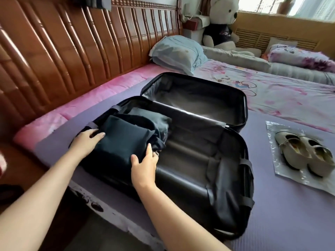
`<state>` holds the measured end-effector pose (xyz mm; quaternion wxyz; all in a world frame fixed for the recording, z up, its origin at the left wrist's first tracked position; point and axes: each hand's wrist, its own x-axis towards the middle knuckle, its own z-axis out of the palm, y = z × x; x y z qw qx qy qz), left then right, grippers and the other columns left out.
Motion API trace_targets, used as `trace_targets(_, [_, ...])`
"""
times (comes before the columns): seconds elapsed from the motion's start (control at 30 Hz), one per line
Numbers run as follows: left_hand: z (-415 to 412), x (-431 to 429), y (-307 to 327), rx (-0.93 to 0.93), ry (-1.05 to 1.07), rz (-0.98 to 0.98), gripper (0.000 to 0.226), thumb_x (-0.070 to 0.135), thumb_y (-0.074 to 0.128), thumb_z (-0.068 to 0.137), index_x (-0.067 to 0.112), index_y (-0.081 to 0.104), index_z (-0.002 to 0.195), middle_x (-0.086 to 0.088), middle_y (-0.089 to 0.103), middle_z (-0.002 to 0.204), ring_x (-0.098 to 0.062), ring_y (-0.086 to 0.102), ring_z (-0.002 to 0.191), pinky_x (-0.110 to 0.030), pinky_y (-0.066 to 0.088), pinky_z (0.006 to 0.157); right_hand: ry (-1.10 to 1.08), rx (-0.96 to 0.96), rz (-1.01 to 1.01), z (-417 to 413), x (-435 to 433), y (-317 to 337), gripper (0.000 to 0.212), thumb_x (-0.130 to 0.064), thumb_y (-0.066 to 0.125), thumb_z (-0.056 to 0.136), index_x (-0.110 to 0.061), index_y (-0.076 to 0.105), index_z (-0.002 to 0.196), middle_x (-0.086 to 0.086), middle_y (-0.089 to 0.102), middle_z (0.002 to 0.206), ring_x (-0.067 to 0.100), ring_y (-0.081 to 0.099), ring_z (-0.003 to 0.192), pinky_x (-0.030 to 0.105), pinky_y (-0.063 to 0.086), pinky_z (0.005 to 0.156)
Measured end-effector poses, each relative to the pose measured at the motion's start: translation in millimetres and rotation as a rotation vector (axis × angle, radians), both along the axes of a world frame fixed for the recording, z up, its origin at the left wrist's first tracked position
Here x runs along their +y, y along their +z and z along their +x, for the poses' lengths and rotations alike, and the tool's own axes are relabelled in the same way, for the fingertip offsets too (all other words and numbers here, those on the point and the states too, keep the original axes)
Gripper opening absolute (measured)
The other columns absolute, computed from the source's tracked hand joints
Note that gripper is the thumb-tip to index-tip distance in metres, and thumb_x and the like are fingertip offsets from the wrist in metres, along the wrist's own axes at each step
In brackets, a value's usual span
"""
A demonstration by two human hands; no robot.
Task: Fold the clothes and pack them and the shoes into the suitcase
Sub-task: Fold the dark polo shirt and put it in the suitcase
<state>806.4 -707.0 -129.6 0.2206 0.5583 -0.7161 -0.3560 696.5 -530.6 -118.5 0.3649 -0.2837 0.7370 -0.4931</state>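
A black suitcase [232, 134] lies open on the bed, its lid half [199, 95] flat beyond the near half. Folded dark clothes [123, 142] sit in the left end of the near half, with another dark garment [154, 122] behind them. My left hand [87, 142] rests flat on the left edge of the folded pile. My right hand [145, 163] grips the pile's right edge, thumb on top and fingers tucked under the cloth. A pair of cream shoes [304, 153] lies on a clear plastic bag [282, 174] to the right of the suitcase.
The suitcase rests on a purple mat [290, 214] over the bed. A wooden headboard [63, 51] runs along the left. A blue pillow [179, 53], a grey bolster [235, 58] and a white teddy bear [223, 24] sit at the far end.
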Motion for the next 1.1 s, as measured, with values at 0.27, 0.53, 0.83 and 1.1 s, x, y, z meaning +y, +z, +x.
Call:
trace_targets(0.27, [-14, 21, 22, -0.031, 0.042, -0.412, 0.041, 0.022, 0.060, 0.090, 0.012, 0.054, 0.130, -0.022, 0.054, 0.122, -0.038, 0.049, 0.114, -0.044, 0.036, 0.103, 0.085, -0.028, -0.070, -12, 8, 9, 0.083, -0.027, 0.053, 0.095, -0.028, -0.007, 0.151, 0.010, 0.005, 0.156, 0.021, 0.012, 0.145, 0.030, 0.022, 0.111])
trace_targets(0.53, [-20, 41, 17, -0.383, -0.251, -0.296, 0.059, 0.061, 0.041, 0.088, 0.044, 0.028, 0.143, 0.002, 0.020, 0.156, -0.017, 0.014, 0.144, -0.043, 0.014, 0.115, 0.145, 0.394, 0.057, -17, 7, 10, 0.099, -0.043, 0.060, 0.087, -0.029, -0.017, 0.149, 0.001, -0.028, 0.154, 0.020, -0.020, 0.143, 0.037, 0.002, 0.116])
trace_targets(0.83, [-18, 39, -3, -0.513, -0.255, -0.222, 0.070, 0.074, 0.029, 0.081, 0.050, 0.012, 0.145, 0.007, 0.007, 0.158, -0.018, 0.011, 0.144, -0.049, 0.018, 0.112, 0.401, 0.505, 0.154, -44, -7, -24, 0.091, -0.069, 0.051, 0.081, -0.039, 0.000, 0.150, -0.013, -0.022, 0.156, 0.016, -0.002, 0.147, 0.043, 0.017, 0.118])
trace_targets(1.1, [-23, 38, -5, -0.601, -0.261, -0.238, 0.069, 0.072, 0.024, 0.084, 0.046, 0.008, 0.147, 0.003, 0.008, 0.158, -0.023, 0.012, 0.144, -0.049, 0.015, 0.113, 0.455, 0.408, 0.187, -50, -10, -17, 0.094, -0.066, 0.056, 0.081, -0.039, -0.002, 0.150, -0.013, -0.022, 0.156, 0.016, -0.007, 0.147, 0.044, 0.014, 0.119])
